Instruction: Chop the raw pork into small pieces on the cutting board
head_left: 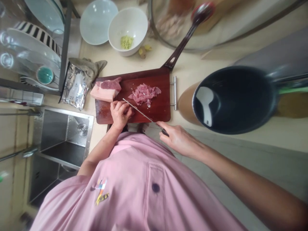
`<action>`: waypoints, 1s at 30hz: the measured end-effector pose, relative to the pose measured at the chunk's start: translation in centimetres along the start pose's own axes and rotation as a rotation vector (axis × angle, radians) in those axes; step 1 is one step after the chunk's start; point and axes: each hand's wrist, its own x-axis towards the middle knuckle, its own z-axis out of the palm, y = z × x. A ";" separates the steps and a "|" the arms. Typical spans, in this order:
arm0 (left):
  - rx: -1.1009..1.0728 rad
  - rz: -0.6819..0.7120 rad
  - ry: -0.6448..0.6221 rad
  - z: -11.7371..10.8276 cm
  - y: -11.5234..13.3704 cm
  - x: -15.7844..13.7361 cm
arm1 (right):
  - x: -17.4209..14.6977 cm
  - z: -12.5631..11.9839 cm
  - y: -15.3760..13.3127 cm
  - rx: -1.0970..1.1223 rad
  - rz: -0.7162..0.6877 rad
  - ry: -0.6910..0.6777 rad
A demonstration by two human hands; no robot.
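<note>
My right hand is wrapped round the dark handle of a kitchen knife. The blade reaches left across a reddish-brown cutting board, its edge turned down. With fingers curled, my left hand presses on the board's near left part, close to the blade; whatever lies under the fingertips is hidden. Just beyond it sits a thick slab of raw pork with a pale fat layer. A heap of cut meat pieces lies in the middle of the board, past the blade.
Behind the board stand a white bowl with chopped yellow-green bits and a pale blue bowl. A dark ladle touches the board's far right corner. At right is a deep dark pot; a steel sink is left.
</note>
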 end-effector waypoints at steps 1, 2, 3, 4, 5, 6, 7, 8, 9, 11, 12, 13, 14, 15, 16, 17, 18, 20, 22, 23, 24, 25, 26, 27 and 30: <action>-0.002 0.002 -0.002 0.0 0.0 0.0 | 0.4 -0.1 -0.2 0.008 0.010 -0.013; -0.005 0.007 -0.006 -0.1 0.1 0.1 | 1.0 -0.1 -0.5 0.011 0.017 -0.022; -0.008 0.012 -0.011 -0.1 0.1 0.1 | 1.6 0.0 -0.9 0.011 0.020 -0.024; -0.010 0.019 -0.015 -0.2 0.1 0.2 | 2.3 0.1 -1.2 0.011 0.016 -0.019; -0.009 0.025 -0.019 -0.2 0.2 0.3 | 2.9 0.3 -1.4 0.009 0.007 -0.010; -0.009 0.032 -0.020 -0.2 0.2 0.3 | 3.4 0.5 -1.5 0.007 -0.004 -0.002; -0.008 0.037 -0.016 -0.2 0.3 0.3 | 3.7 0.7 -1.5 0.005 -0.012 0.002; -0.008 0.040 -0.009 -0.2 0.3 0.4 | 3.7 0.9 -1.4 0.003 -0.015 0.004; -0.008 0.040 -0.002 -0.2 0.3 0.4 | 3.7 1.0 -1.2 -0.001 -0.012 0.003; -0.010 0.028 0.001 -0.2 0.3 0.3 | 3.5 1.3 -0.8 -0.011 0.010 -0.008; -0.009 0.017 -0.005 -0.2 0.3 0.3 | 3.6 1.3 -0.7 -0.019 0.017 -0.011; -0.007 0.006 -0.014 -0.2 0.3 0.3 | 3.7 1.4 -0.8 -0.034 0.017 -0.006; -0.005 -0.001 -0.024 -0.2 0.3 0.3 | 4.0 1.4 -0.9 -0.053 0.009 0.004; -0.002 -0.006 -0.030 -0.1 0.2 0.2 | 4.4 1.4 -1.2 -0.073 -0.003 0.020; 0.002 -0.005 -0.030 -0.1 0.2 0.2 | 4.7 1.5 -1.4 -0.090 -0.016 0.034; 0.005 0.001 -0.025 -0.1 0.1 0.2 | 4.9 1.5 -1.5 -0.101 -0.028 0.042; 0.007 0.008 -0.017 0.0 0.1 0.2 | 4.9 1.4 -1.6 -0.105 -0.033 0.042; 0.007 0.011 -0.005 0.1 0.0 0.3 | 4.5 1.3 -1.3 -0.097 -0.027 0.021; 0.002 -0.002 -0.006 0.2 0.0 0.4 | 3.7 1.1 -0.8 -0.081 -0.009 0.004; 0.000 -0.009 -0.010 0.1 0.0 0.4 | 3.5 1.0 -0.6 -0.070 -0.003 0.007; -0.003 -0.005 -0.015 -0.1 0.0 0.4 | 3.4 0.9 -0.4 -0.052 -0.004 0.012; -0.008 0.006 -0.020 -0.3 0.1 0.2 | 3.5 0.8 -0.3 -0.027 -0.013 0.015; -0.013 0.022 -0.020 -0.6 0.3 0.0 | 3.7 0.6 -0.1 0.003 -0.024 0.021; -0.015 0.032 -0.010 -0.8 0.4 -0.3 | 4.0 0.3 0.0 0.028 -0.029 0.033; 0.006 0.015 0.068 -1.2 1.0 -1.1 | 4.8 -0.6 0.4 0.041 0.007 0.113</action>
